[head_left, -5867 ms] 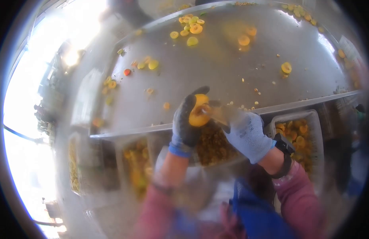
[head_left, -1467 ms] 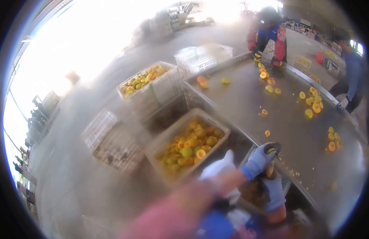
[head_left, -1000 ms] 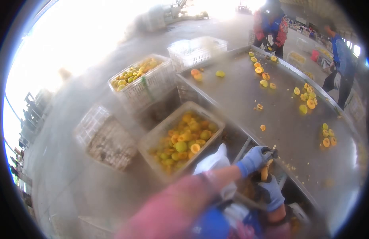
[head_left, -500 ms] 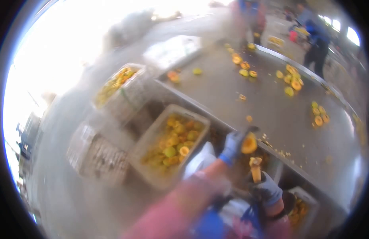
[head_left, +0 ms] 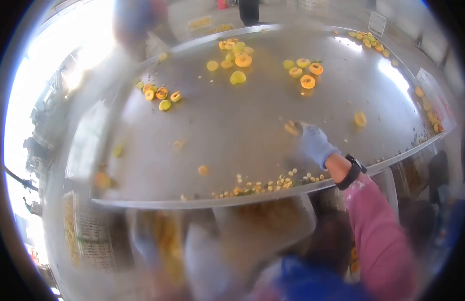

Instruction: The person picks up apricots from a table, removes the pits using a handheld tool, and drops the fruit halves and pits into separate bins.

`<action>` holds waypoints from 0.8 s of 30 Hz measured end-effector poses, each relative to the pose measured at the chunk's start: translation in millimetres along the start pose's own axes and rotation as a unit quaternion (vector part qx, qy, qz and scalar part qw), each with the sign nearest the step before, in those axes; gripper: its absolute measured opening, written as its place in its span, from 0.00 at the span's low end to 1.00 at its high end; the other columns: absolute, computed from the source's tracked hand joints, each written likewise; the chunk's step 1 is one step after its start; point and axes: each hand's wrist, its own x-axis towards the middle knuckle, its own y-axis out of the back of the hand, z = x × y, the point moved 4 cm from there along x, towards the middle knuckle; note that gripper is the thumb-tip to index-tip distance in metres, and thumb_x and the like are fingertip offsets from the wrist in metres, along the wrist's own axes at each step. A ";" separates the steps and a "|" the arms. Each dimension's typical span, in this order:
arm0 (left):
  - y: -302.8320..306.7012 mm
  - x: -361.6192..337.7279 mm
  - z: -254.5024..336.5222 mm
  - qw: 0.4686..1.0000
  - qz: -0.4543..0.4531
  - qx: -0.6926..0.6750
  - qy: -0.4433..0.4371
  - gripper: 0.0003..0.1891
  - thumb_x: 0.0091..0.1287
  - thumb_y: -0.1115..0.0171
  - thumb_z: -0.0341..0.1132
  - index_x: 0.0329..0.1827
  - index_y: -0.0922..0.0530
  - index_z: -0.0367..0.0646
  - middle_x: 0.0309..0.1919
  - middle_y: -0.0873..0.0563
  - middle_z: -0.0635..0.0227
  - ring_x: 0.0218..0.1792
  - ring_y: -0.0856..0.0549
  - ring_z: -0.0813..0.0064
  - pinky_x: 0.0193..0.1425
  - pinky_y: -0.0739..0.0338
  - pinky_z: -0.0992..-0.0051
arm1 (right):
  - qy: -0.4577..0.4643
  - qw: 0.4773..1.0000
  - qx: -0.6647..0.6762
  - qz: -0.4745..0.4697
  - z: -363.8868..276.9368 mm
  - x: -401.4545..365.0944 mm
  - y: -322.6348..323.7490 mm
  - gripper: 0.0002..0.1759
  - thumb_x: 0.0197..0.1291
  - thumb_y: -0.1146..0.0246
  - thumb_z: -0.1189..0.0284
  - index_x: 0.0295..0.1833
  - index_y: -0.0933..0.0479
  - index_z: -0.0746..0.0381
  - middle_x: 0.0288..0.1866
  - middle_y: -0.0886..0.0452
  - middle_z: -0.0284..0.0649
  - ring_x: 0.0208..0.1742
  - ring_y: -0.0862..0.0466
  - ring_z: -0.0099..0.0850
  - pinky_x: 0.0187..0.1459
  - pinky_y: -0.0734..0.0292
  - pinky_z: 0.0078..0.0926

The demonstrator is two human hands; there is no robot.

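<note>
Blue-grey gloved, my right hand [head_left: 315, 143] reaches over the metal table [head_left: 232, 135], fingers closed. A short tan end of a wooden-handled tool [head_left: 291, 128] sticks out from the fingers, blurred; the rest is hidden in the fist. Below the table edge at lower left, a smeared blue-grey shape appears to be my left hand [head_left: 146, 241], beside blurred yellow fruit [head_left: 167, 241]; its fingers cannot be made out. Halved yellow peaches [head_left: 243, 60] lie in groups across the table. One half [head_left: 360, 119] lies to the right of my right hand.
Pale pits or kernels [head_left: 272, 185] are strewn along the near table rim [head_left: 202, 203]. A white crate [head_left: 94, 241] stands at lower left, another crate [head_left: 435, 95] by the right end. A blurred person [head_left: 142, 25] stands across the table at the far left.
My view has swung to the right over the table. My right hand has moved from below the edge out over the tabletop. The peach half is no longer visible in my left hand, now blurred.
</note>
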 end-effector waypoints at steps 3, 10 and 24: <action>-68.2 46.7 34.8 0.997 -0.071 0.006 -0.008 0.23 0.65 0.49 0.19 0.65 0.30 0.37 0.60 0.24 0.60 0.59 0.25 0.70 0.63 0.30 0.74 | -0.173 0.983 0.047 0.040 67.7 82.0 23.2 0.31 0.50 0.36 0.53 0.56 0.26 0.60 0.48 0.19 0.52 0.51 0.19 0.48 0.52 0.24 0.40; -151.2 83.1 6.6 0.978 -0.192 0.067 0.052 0.25 0.57 0.47 0.16 0.60 0.26 0.37 0.57 0.22 0.59 0.60 0.23 0.67 0.63 0.28 0.71 | -0.257 0.957 -0.021 0.137 226.5 233.3 -0.1 0.29 0.51 0.34 0.59 0.55 0.25 0.67 0.42 0.17 0.50 0.43 0.17 0.44 0.45 0.24 0.38; -148.9 61.5 52.0 0.963 -0.189 0.192 0.015 0.20 0.60 0.41 0.37 0.57 0.23 0.50 0.49 0.18 0.63 0.48 0.19 0.57 0.52 0.24 0.65 | -0.090 0.953 0.285 -0.046 86.7 148.8 -77.1 0.23 0.47 0.38 0.83 0.53 0.25 0.63 0.38 0.20 0.36 0.37 0.20 0.25 0.37 0.23 0.22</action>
